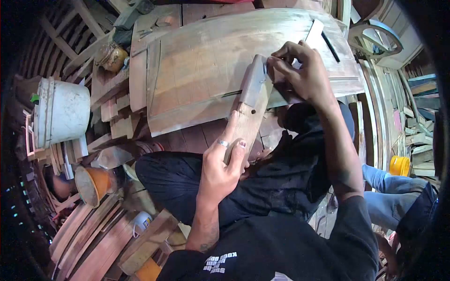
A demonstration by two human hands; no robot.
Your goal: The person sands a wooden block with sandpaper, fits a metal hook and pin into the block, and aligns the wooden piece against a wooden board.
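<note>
A pale wooden bar [246,125] with a dark round hole rises at a slant in front of me. My left hand [220,171], with a ring on one finger, is wrapped round its lower part. A smooth grey-brown piece [253,84] covers the bar's upper end; I cannot tell its material. A small shiny bit of metal shows along its right side. My right hand [302,70] is closed beside that upper end, thumb and fingers bent together at its edge. What they pinch is too small or hidden to name.
A broad wooden panel [197,70] lies ahead, with a pale flat strip [314,32] and a thin dark stick [330,47] on it. A white bucket [68,110] and an orange container [93,185] stand left among stacked boards. Another person's jeans [393,199] show at right.
</note>
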